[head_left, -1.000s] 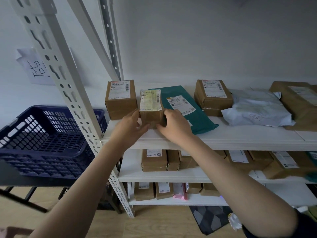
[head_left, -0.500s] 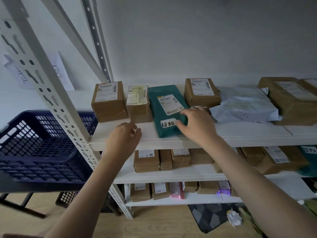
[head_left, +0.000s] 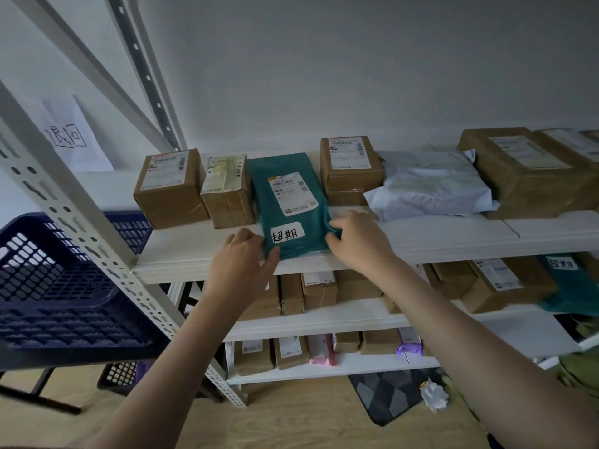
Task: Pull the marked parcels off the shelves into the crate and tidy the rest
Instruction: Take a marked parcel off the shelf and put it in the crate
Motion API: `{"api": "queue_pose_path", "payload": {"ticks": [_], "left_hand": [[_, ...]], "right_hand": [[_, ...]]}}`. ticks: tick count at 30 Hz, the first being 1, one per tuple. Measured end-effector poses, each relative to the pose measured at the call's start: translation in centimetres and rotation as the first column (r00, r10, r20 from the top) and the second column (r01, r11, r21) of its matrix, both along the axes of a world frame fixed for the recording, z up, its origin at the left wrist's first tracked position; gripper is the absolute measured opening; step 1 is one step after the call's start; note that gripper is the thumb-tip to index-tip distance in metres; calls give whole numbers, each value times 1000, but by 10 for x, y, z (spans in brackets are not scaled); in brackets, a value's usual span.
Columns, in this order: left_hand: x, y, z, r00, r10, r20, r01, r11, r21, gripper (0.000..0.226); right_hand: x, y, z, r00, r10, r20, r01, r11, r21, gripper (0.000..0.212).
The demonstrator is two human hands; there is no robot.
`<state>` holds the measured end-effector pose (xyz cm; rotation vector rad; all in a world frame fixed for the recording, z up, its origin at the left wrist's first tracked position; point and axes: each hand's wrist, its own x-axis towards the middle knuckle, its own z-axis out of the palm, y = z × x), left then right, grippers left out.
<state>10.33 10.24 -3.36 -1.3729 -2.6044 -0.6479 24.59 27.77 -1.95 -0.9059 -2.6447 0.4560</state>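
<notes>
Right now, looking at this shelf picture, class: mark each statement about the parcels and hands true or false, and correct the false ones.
1. Both hands touch the green mailer. True: the left hand is at its near left corner, and the right hand pinches its right edge.
2. The green mailer carries a handwritten white tag. True.
3. The blue crate stands to the right of the shelves. False: it stands to the left, beyond the rack post.
4. The green mailer is already in the crate. False: it lies on the top shelf.
5. A white bag lies on the top shelf. True.
</notes>
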Motion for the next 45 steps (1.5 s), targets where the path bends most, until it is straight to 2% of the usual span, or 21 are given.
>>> {"api": "queue_pose_path", "payload": {"ticks": [6, 9, 13, 17, 18, 20, 22, 24, 27, 30, 32, 34, 37, 40, 43, 45], "left_hand": [[33, -49, -10, 992, -15, 124, -4, 989, 150, 39], [52, -73, -12, 987, -24, 161, 3, 991, 133, 36], [48, -72, -7, 965, -17, 263, -17, 992, 127, 40], [16, -45, 8, 956, 41, 292, -60, 997, 57, 48], [8, -38, 12, 960, 68, 271, -70, 998, -3, 46], [-5, -26, 17, 987, 119, 106, -100, 980, -173, 44], [-12, -15, 22, 992, 124, -37, -130, 954, -269, 47], [-17, -6, 26, 991, 103, -90, -126, 945, -301, 49], [-20, 2, 27, 995, 51, -86, -77, 943, -323, 50], [-23, 5, 22, 994, 47, 100, -23, 973, -229, 48], [-24, 5, 17, 978, 36, 204, -8, 991, -135, 44], [-21, 3, 13, 979, 26, 203, -19, 999, -34, 41], [-15, -6, 9, 972, -4, 233, -33, 988, 154, 39], [-8, -19, 6, 960, -60, 275, -29, 951, 308, 41], [0, -31, 11, 947, -106, 302, -28, 912, 409, 41], [6, -37, 19, 957, -131, 260, 3, 898, 440, 44]], "right_hand": [[47, -40, 4, 997, 73, -16, -74, 997, -7, 27], [73, -62, 5, 993, 113, -14, -114, 993, -44, 26], [82, -68, 9, 996, 85, 20, -82, 991, -107, 38], [60, -39, 11, 998, -24, 58, 24, 1000, 12, 56], [52, -32, 10, 994, -41, 98, 37, 998, 42, 59], [36, -24, 8, 980, -63, 191, 44, 994, 100, 66], [23, -20, 6, 970, -60, 235, 26, 989, 145, 76], [14, -17, 5, 975, -35, 219, 9, 992, 122, 82], [5, -12, 1, 993, -17, 120, 17, 1000, -3, 76], [0, -10, 4, 999, -13, 44, 21, 984, -176, 61], [-1, -10, 6, 1000, -20, 20, 24, 972, -235, 51], [0, -12, 5, 999, -42, -35, 29, 949, -312, 43], [6, -20, 6, 986, -93, -141, 27, 910, -414, 46], [14, -32, 15, 973, -73, -219, -35, 890, -455, 44], [26, -42, 24, 959, -38, -282, -93, 895, -436, 44], [31, -48, 31, 946, -19, -323, -109, 922, -372, 44]]}}
